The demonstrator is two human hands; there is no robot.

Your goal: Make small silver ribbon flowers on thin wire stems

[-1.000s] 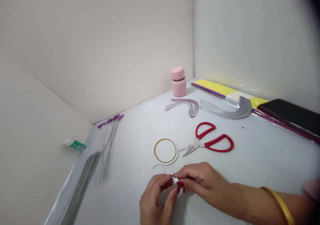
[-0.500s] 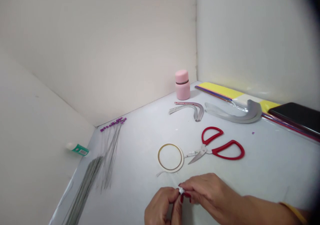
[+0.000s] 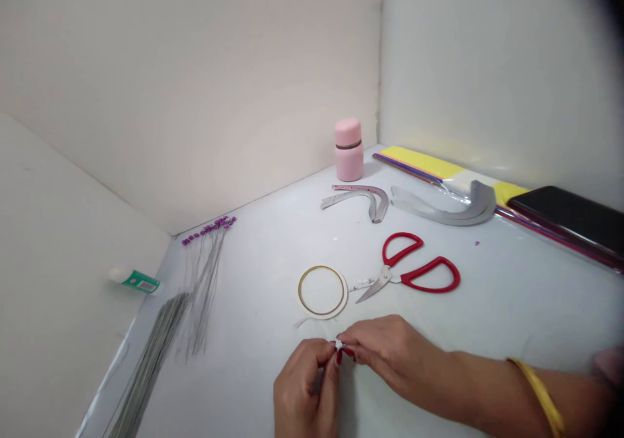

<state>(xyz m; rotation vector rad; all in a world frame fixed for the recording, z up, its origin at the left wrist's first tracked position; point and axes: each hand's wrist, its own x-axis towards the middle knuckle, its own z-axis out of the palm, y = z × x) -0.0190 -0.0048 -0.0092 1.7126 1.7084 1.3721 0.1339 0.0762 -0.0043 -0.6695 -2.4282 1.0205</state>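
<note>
Where the left hand (image 3: 302, 383) meets the right hand (image 3: 385, 350), a tiny silver piece (image 3: 338, 344) sits pinched.

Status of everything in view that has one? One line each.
Left hand: pinching small pale piece, too small to identify.
Right hand: pinching the same piece.
Red-handled scissors: blades shut, lying flat.
Pink bottle: upright, capped.
Tape roll: lying flat, loose strip trailing.
Green-labelled tube: lying on its side.
Purple-tipped wires: loose, lying flat.
Black phone: lying flat, dark.
</note>
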